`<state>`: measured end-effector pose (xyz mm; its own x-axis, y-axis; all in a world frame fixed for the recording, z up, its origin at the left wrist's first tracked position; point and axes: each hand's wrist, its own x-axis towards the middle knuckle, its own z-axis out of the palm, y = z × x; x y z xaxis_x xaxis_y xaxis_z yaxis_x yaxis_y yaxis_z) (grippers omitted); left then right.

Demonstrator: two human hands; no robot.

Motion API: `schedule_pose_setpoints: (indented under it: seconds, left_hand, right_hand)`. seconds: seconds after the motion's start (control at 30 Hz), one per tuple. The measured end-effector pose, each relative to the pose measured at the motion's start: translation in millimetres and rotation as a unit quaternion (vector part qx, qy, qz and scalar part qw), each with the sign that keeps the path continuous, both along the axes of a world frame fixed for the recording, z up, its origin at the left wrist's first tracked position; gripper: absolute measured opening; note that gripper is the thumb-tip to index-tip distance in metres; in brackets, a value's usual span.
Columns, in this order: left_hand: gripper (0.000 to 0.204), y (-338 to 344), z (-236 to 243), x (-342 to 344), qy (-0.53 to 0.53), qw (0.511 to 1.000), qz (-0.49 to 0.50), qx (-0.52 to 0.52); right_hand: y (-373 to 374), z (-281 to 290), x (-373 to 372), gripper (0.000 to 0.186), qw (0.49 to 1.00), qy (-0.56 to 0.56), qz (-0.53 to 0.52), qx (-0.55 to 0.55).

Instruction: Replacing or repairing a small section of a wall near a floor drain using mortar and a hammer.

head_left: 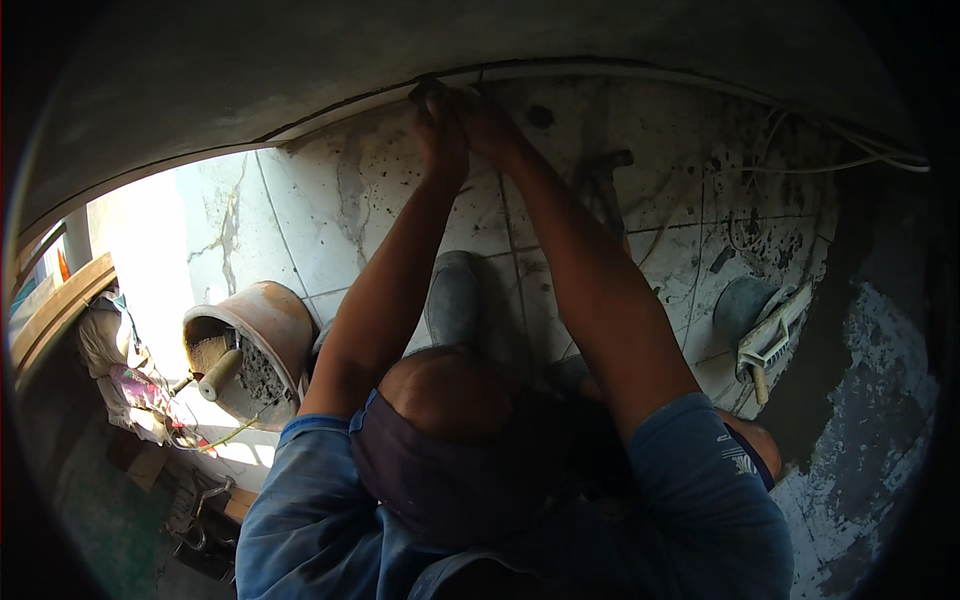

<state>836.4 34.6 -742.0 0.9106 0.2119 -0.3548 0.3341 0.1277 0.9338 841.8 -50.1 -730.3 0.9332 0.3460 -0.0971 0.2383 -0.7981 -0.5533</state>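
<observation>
Both my arms stretch forward to the foot of the wall, where my hands are close together by a pale strip (385, 97). My left hand (440, 142) is closed at a small dark piece (426, 90), whose kind I cannot make out. Just beside it, my right hand (484, 122) reaches to the same strip; shadow hides its fingers. Stained white floor tiles (390, 205) lie under the hands. What looks like a hammer (606, 180) rests to the right of my right forearm.
At the left, a tilted bucket (270, 315) holds grey mortar (262, 375) and a tool with a pale handle (220, 374). A dark bowl (740, 308) and a white plastic float (775, 335) sit at the right. White cables (860, 155) run along the far right wall. My boot (453, 300) stands between my arms.
</observation>
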Motion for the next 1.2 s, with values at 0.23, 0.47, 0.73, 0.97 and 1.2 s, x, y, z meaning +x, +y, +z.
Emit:
schedule_pose_setpoints:
  seconds: [0.23,0.47,0.73,0.97,1.2]
  left_hand:
    - [0.044,-6,13,6,0.049,0.995,-0.011,0.086]
    - [0.044,2,26,10,0.061,0.989,-0.067,0.119]
    - [0.05,24,18,13,0.043,0.962,-0.186,0.195]
    - [0.045,34,-7,10,0.04,0.989,-0.135,0.044]
    - [0.047,-82,-4,-26,-0.037,0.952,-0.236,0.19]
  right_hand:
    - [-4,3,-1,0.035,0.978,0.019,-0.085,0.189]
    - [2,-13,-4,0.035,0.975,0.047,-0.112,0.185]
    - [21,-20,-13,0.029,0.971,0.049,-0.176,0.152]
    - [26,-48,1,0.03,0.995,-0.044,-0.089,-0.02]
    - [-70,-7,-66,0.029,0.924,0.131,-0.344,0.105]
